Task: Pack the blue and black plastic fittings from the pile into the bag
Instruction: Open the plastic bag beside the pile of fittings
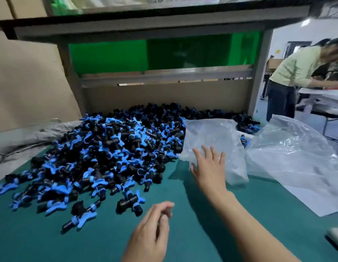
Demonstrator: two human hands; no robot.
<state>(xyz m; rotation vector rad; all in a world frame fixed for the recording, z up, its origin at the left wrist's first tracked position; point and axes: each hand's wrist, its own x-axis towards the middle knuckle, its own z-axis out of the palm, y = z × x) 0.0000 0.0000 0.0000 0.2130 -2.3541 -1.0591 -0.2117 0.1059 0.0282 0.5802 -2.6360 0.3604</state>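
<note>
- Touching the clear bag [219,140], the right hand [208,167] lies with fingers spread.
- The fittings pile [100,152] lies just left of it.
- The left hand [151,231] curls, blurred; grip unclear.

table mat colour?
Teal green mat; the head view shows it best.

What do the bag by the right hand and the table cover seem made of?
Bag: thin clear plastic film, glossy; it crinkles and shows through. Table cover: probably matte green felt or cloth; no shine, though texture is blurred.
</note>
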